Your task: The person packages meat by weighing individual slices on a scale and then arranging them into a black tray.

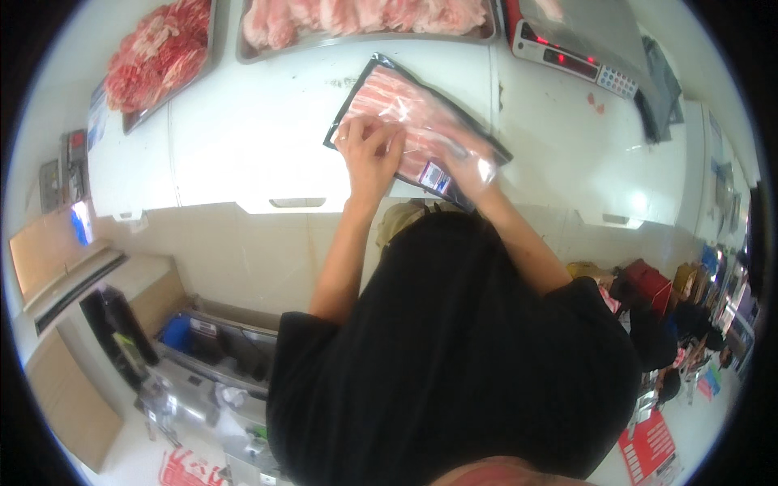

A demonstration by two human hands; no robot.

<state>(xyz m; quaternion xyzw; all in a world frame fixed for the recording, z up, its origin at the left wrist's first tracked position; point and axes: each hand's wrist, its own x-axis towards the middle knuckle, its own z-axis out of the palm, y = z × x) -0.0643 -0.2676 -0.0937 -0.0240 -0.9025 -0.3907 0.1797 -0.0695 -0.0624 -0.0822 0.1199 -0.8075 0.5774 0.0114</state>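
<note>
A flat black-edged pack of pink-and-white sliced meat (405,101), covered in clear shiny film, lies tilted on the white counter in front of me. Bent fingers of my left hand (369,154) pinch the pack at its left side. At the lower right of the pack is my right hand (470,174), closed on that end. Glare and clear film blur its fingertips, and I cannot tell whether they are over or under the film. Between the two hands, a small white and purple label (435,176) sits on the film.
Beyond the pack stands a metal tray (365,37) of pale meat pieces. A second tray (130,123) of redder sliced meat is at the far left. To the far right is a scale (559,58) with red digits, beside dark plastic bags (660,89). The white counter (235,130) runs underneath.
</note>
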